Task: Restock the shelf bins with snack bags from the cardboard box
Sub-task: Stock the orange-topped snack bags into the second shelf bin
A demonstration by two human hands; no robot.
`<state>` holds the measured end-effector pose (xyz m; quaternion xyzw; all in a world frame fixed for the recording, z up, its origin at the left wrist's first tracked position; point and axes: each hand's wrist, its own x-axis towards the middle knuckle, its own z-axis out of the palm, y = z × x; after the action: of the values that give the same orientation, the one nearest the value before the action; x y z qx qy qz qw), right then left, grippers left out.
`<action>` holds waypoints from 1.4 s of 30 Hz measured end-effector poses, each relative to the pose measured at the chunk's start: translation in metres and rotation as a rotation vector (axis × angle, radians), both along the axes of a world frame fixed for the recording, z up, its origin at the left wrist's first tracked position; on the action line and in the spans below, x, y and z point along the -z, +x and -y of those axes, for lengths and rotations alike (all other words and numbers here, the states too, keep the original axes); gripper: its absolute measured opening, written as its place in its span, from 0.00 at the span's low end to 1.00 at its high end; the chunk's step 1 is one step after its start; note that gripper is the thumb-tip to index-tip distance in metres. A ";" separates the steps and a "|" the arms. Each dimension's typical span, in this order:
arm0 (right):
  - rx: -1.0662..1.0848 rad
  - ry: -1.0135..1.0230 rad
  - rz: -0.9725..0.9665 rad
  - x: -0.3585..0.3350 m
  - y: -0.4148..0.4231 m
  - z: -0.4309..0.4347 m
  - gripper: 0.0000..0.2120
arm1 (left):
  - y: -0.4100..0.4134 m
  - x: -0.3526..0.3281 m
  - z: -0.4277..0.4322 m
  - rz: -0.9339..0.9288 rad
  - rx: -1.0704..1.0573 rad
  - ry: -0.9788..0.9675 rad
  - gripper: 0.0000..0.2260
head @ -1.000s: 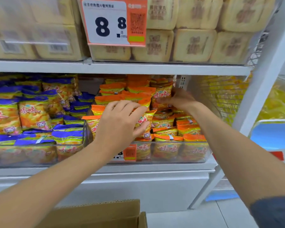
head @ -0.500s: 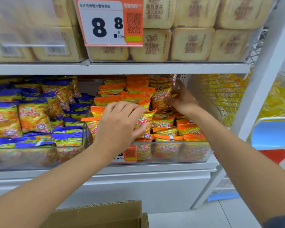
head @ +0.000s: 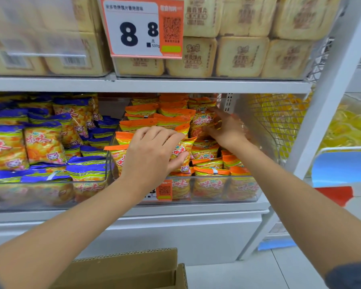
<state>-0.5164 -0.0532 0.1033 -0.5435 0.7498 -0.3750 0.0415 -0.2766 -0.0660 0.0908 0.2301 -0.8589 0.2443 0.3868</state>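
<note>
At the right bin (head: 208, 198), the right hand (head: 225, 130) has turned from lying over the far bags to spread fingers propping an upright bag (head: 202, 124) at the far right, gripping nothing. The left hand (head: 152, 151) still pinches an orange bag (head: 180, 152) mid-bin. This looks like tidying and seating, not fetching; the box (head: 129, 270) waits near. Bags read 味味 with a cat face; the tag (head: 133, 30) above reads 8 8 and 500g, beside a QR code.
</note>
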 end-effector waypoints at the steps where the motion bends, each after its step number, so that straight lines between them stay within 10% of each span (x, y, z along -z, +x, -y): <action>1: -0.008 0.008 -0.002 -0.001 0.001 -0.003 0.31 | 0.000 0.000 0.000 0.003 0.002 0.005 0.17; 5: 0.015 -0.032 -0.020 -0.008 0.008 -0.029 0.37 | 0.001 -0.002 0.001 0.044 -0.012 0.047 0.20; 10: -0.005 -0.260 0.122 -0.012 0.060 -0.079 0.21 | 0.006 -0.018 -0.011 0.073 0.035 0.193 0.27; 17: -0.131 -0.057 0.049 -0.012 0.115 -0.088 0.25 | 0.058 -0.023 -0.024 -0.100 -0.110 0.242 0.15; 30: -0.082 -0.198 -0.227 -0.013 0.167 -0.123 0.19 | 0.117 -0.024 -0.061 -0.281 0.090 0.885 0.10; 42: -0.557 0.567 0.066 0.205 0.301 -0.149 0.13 | 0.286 0.178 -0.104 -0.035 -0.308 1.515 0.10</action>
<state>-0.2151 0.0962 -0.1020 -0.6807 0.6458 -0.1448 0.3142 0.0097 0.0377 -0.0868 0.5528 -0.7437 -0.3627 0.0992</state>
